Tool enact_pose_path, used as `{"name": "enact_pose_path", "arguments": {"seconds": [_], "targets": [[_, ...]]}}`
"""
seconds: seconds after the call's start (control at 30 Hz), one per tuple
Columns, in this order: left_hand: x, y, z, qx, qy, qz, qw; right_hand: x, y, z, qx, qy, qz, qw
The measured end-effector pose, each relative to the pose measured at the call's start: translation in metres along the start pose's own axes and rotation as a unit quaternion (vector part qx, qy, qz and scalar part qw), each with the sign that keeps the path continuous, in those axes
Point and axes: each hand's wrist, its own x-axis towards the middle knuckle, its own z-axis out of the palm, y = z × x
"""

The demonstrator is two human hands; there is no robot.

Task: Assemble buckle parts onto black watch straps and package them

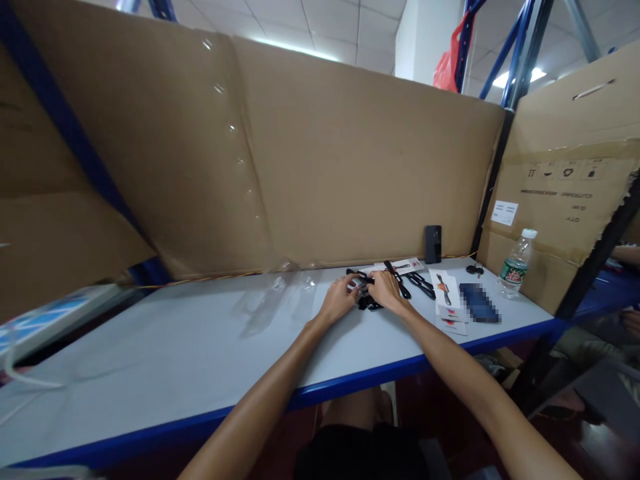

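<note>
Both my hands meet over the table, around a slim black piece with a rounded end. My left hand has its fingers curled in a pinch on the piece, from the left. From the right, my right hand closes its fingers on the same piece; its fingertips are partly hidden. Small black parts lie under and between the hands. Just right of my right hand are a black handle-shaped piece and several black looped pieces. Behind them lies a white printed card.
Printed cards are stacked at right, beside a blurred dark blue rectangle. A black phone leans on the cardboard wall. A bottle and small dark keys stand rightward. Clear plastic bags lie left.
</note>
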Motion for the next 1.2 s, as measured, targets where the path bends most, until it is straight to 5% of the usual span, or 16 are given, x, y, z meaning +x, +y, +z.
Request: {"name": "enact_pose_path", "arguments": {"seconds": [0.17,0.33,0.6,0.73,0.83,1.1,1.2], "targets": [[0.004,0.000,0.002,-0.181,0.016,-0.079,0.980,-0.004,-0.007,0.001,-0.013,0.017,-0.046,0.999],[0.009,-0.011,-0.009,-0.040,0.134,-0.121,0.983,-0.015,-0.017,0.002,-0.056,0.006,-0.129,0.990],[0.003,-0.001,-0.021,0.132,0.119,-0.109,0.978,-0.033,-0.036,0.013,-0.075,-0.026,-0.265,0.961],[-0.004,0.005,-0.033,0.318,0.155,-0.102,0.930,-0.035,-0.039,0.013,-0.075,-0.038,-0.294,0.952],[-0.009,-0.002,-0.039,0.399,0.118,-0.131,0.900,-0.037,-0.040,0.012,-0.075,-0.045,-0.313,0.946],[-0.011,-0.018,-0.041,0.424,0.068,-0.147,0.891,-0.036,-0.040,0.014,-0.068,-0.045,-0.339,0.937],[-0.011,-0.022,-0.043,0.360,0.077,-0.168,0.915,-0.026,-0.035,0.011,-0.052,-0.015,-0.298,0.953]]}}
